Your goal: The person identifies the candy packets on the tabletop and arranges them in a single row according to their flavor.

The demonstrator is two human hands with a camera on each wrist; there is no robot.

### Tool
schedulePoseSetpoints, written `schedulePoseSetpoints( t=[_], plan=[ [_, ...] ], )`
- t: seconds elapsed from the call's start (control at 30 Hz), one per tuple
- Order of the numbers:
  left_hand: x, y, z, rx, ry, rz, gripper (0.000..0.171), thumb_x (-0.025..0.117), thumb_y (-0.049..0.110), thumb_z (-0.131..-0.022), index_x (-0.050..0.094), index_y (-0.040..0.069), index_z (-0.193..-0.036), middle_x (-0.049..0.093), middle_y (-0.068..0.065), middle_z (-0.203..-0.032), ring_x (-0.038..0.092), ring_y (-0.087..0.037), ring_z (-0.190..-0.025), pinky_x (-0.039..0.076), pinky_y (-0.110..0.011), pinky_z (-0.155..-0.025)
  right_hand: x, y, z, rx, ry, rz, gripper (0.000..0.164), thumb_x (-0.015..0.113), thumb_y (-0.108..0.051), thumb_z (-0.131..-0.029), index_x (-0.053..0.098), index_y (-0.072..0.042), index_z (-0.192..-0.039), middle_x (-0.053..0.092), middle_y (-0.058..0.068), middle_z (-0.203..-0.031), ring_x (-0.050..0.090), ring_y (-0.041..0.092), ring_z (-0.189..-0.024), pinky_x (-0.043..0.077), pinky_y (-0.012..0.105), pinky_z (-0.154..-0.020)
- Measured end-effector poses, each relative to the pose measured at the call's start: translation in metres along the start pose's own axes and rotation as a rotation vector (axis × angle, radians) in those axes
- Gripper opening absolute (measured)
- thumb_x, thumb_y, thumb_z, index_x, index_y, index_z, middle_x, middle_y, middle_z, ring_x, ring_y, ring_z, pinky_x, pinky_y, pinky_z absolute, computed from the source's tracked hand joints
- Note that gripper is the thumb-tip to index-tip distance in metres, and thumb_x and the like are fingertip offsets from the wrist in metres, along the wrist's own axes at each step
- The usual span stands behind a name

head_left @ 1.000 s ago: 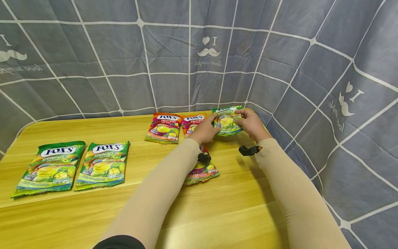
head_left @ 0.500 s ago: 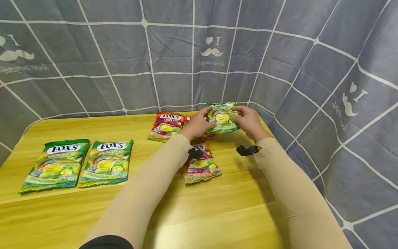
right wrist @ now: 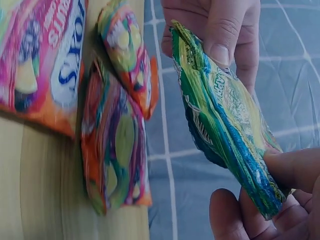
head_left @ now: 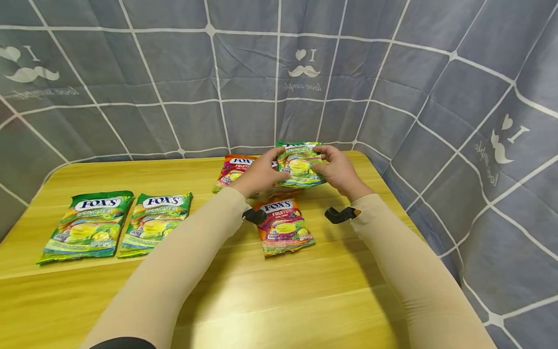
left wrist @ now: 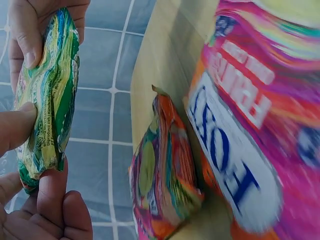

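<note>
Both hands hold a green Spring Tea candy bag (head_left: 298, 167) above the far part of the table. My left hand (head_left: 260, 173) pinches its left side, thumb in front and fingers behind. On the opposite side, my right hand (head_left: 342, 173) grips it the same way. Seen from the right wrist, the green bag (right wrist: 225, 115) is raised, its edge toward the camera. Below the hands lies a red-and-orange Fruits candy bag (head_left: 284, 229). Two more Fruits bags sit behind it: one (head_left: 232, 170) partly covered by my left hand, the other (right wrist: 117, 145) mostly hidden in the head view.
Two green Spring Tea bags (head_left: 89, 225) (head_left: 154, 220) lie side by side at the left of the wooden table (head_left: 270, 300). A grey checked curtain (head_left: 244, 72) hangs along the back and right edges. Black wrist straps (head_left: 342, 214) show on both arms.
Both hands have carried the green bag leftward, from the far right corner to over the Fruits bags. The nearer Fruits bag has come into full view as my left arm moved left.
</note>
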State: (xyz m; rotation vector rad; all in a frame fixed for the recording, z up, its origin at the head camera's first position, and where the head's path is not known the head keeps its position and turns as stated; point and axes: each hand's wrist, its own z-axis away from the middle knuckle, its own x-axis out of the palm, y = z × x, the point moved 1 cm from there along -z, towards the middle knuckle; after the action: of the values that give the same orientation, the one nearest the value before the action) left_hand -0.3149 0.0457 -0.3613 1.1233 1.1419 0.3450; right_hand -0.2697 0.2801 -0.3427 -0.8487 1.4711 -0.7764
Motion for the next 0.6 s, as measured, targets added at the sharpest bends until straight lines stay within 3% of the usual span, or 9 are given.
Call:
schedulePoseSetpoints(
  t=[0.3,0.47,0.6],
  plan=[
    [-0.026,-0.010,0.036,-0.071,0.015,-0.063,0.087,0.077,0.037,-0.097,0.028,0.024,-0.168,0.043,-0.009,-0.164,0.056,-0.034,-0.132,0.050,-0.053,-0.112,0.029,-0.023,0.007,-0.074,-0.093,0.098,0.065,0.070,-0.014,-0.099,0.046,-0.014,-0.159,0.055,0.013,-0.126,0.055,0.029,-0.112,0.050,0.031,-0.078],
    [-0.037,-0.021,0.061,-0.084,0.022,-0.117,0.089,0.078,0.036,-0.097,0.028,0.017,-0.167,0.039,-0.009,-0.168,0.048,-0.033,-0.146,0.040,-0.053,-0.122,0.051,-0.032,0.013,-0.099,-0.179,0.144,0.072,0.071,-0.015,-0.099,0.038,-0.013,-0.164,0.058,0.017,-0.134,0.060,0.029,-0.097,0.051,0.028,-0.070],
    [-0.044,-0.031,0.082,-0.109,0.014,-0.135,0.089,0.078,0.033,-0.097,0.028,0.012,-0.167,0.038,-0.012,-0.168,0.049,-0.035,-0.146,0.041,-0.054,-0.121,0.071,-0.037,0.017,-0.106,-0.233,0.227,0.072,0.073,-0.019,-0.100,0.040,-0.016,-0.163,0.056,0.018,-0.145,0.063,0.029,-0.100,0.051,0.031,-0.071]
  ],
)
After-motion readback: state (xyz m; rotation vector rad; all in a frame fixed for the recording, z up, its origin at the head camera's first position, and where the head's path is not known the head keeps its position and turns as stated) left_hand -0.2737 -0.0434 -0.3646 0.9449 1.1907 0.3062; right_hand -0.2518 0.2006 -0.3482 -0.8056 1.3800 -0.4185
